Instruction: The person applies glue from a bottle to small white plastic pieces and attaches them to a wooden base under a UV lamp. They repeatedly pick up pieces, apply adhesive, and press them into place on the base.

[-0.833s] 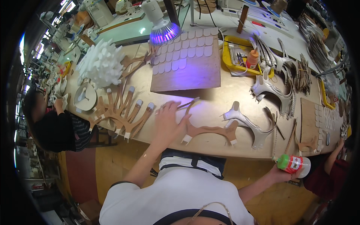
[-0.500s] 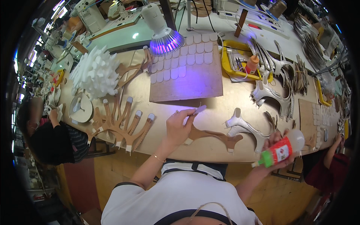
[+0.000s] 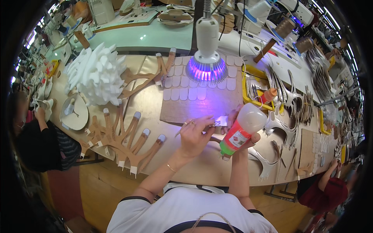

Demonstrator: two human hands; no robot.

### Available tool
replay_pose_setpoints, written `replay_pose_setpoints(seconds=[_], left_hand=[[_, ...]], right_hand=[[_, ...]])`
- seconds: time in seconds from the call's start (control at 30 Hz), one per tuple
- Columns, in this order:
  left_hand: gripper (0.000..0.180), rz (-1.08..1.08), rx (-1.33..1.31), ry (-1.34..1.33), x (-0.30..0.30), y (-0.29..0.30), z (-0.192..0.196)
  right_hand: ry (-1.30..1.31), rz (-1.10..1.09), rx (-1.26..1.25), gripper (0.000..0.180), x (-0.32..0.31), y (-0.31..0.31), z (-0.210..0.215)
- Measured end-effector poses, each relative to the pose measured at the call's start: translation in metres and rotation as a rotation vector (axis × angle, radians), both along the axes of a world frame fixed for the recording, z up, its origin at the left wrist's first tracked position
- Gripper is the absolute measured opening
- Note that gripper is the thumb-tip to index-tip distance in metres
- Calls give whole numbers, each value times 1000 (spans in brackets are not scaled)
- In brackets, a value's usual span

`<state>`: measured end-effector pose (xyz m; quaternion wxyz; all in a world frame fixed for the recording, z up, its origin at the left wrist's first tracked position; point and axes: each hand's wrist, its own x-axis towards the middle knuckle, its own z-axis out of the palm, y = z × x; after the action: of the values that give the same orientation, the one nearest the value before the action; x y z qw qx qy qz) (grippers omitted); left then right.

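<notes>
Your right hand [image 3: 248, 136] grips the glue bottle [image 3: 241, 130], which tilts with its green cap at 7 o'clock. Your left hand [image 3: 194, 136] pinches a small shiny piece [image 3: 220, 122] just beside it, at the bottle's 10 o'clock, over the desk [image 3: 202, 171].

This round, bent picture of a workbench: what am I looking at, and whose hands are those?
A camera worn on a person's head looks down; its wide lens bends the edges. No machine here, only two bare hands. The right hand holds a squeeze bottle with a green cap and red label, tipped downward. The left hand pinches a small shiny piece beside the bottle. On the wooden bench lie branching brown leather cutouts, a heap of white foam pieces and a board of pale tabs under a violet lamp. Other people work alongside.
</notes>
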<state>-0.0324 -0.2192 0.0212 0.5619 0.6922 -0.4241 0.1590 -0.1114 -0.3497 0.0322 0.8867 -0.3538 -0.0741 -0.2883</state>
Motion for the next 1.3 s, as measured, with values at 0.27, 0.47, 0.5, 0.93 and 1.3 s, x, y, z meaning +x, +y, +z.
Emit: replay_pose_setpoints(seconds=[0.27,0.47,0.5,0.93,1.3], left_hand=[[23,20,2,179,23,-19,-12],[22,87,49,90,40,-23,-21],[22,88,59,76,42,-23,-21],[19,82,112,83,43,-28,-28],[17,-379,-164,1030,37,-30,-18]], right_hand=[[-62,-54,53,80,34,-17,-4],[-23,-74,112,78,56,-19,-20],[13,-104,113,78,57,-18,-22],[175,-194,90,86,55,-8,-17],[173,-705,-285,80,34,-32,14]])
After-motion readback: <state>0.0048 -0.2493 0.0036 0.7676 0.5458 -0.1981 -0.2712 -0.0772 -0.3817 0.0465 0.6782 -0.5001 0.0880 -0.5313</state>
